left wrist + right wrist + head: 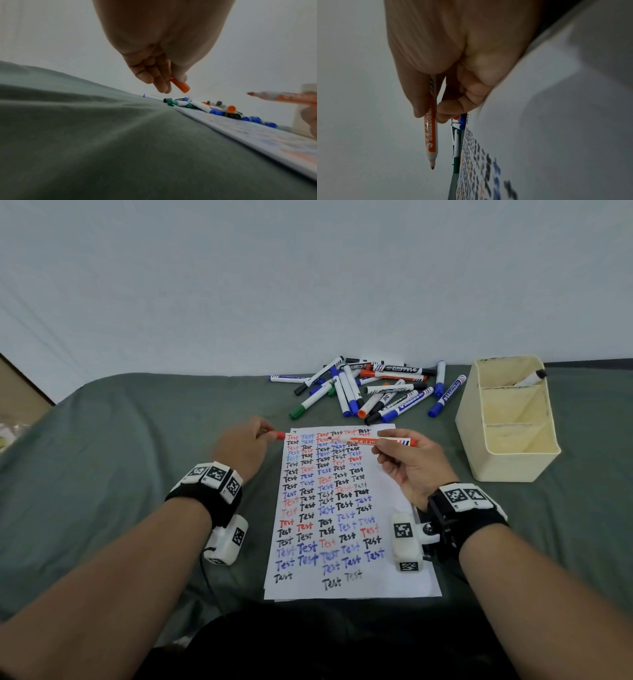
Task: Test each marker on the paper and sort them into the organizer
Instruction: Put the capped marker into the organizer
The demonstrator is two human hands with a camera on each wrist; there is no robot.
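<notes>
Green cloth covers the surface in front of you, with a plain white wall behind. Your right hand (412, 470) pinches the uncapped red marker (373, 441) between thumb and fingers, its tip hanging over the top of the paper (404, 573), which is already crowded with "Test" words. Your left hand (239, 451) pinches the red cap (278, 435) at the sheet's top left corner. Judging by this, writing comes next: lower the tip onto a bare patch, perhaps toward 5 o'clock, and press lightly. The pile of markers (368, 390) lies at 12 o'clock, the organizer (507, 463) at 2 o'clock with one marker in its far compartment.
</notes>
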